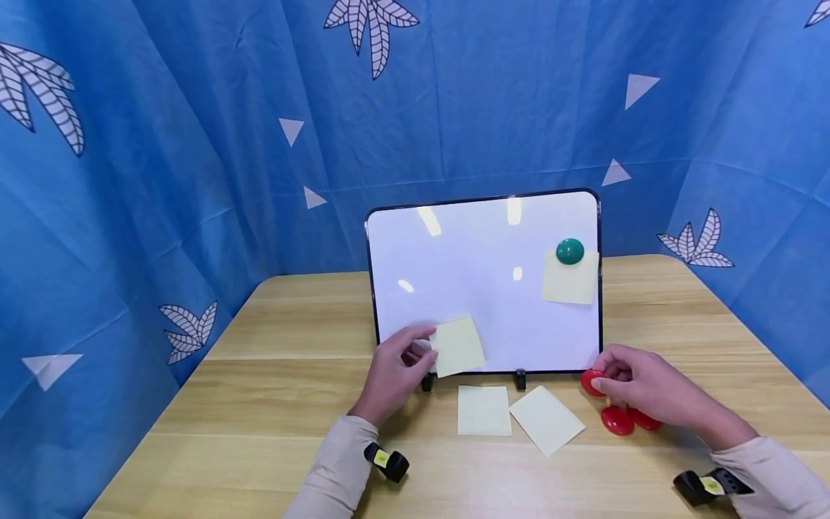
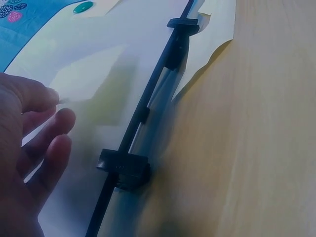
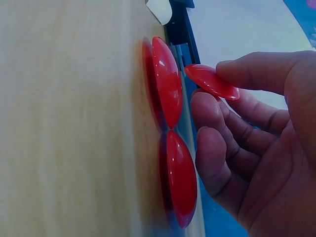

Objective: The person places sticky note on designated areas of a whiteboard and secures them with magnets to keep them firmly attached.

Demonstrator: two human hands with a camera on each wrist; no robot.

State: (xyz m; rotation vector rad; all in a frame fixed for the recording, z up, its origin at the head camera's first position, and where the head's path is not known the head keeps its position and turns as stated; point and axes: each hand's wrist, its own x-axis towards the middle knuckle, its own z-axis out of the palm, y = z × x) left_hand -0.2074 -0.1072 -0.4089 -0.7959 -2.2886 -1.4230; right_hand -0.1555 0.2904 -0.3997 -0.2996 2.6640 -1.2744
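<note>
My left hand [image 1: 397, 367] pinches the left edge of a pale yellow paper note [image 1: 459, 347], in front of the lower left part of a whiteboard [image 1: 467, 267]. In the left wrist view, thumb and finger meet at the edge of that note [image 2: 94, 81]. To the right, my right hand [image 1: 638, 382] holds a round red magnet [image 1: 593, 383] between thumb and fingers, by the board's lower right corner. The right wrist view shows this magnet [image 3: 211, 81] raised off the table. Two more red magnets [image 3: 168, 81] lie on the tabletop below that hand.
A green magnet [image 1: 570, 251] sits over another note [image 1: 569, 281] at the board's upper right. Two loose notes [image 1: 484, 411] lie on the wooden table [image 1: 272, 404] before the board. Black feet [image 1: 521, 380] stick out under its lower edge. Blue curtain [image 1: 480, 101] hangs behind.
</note>
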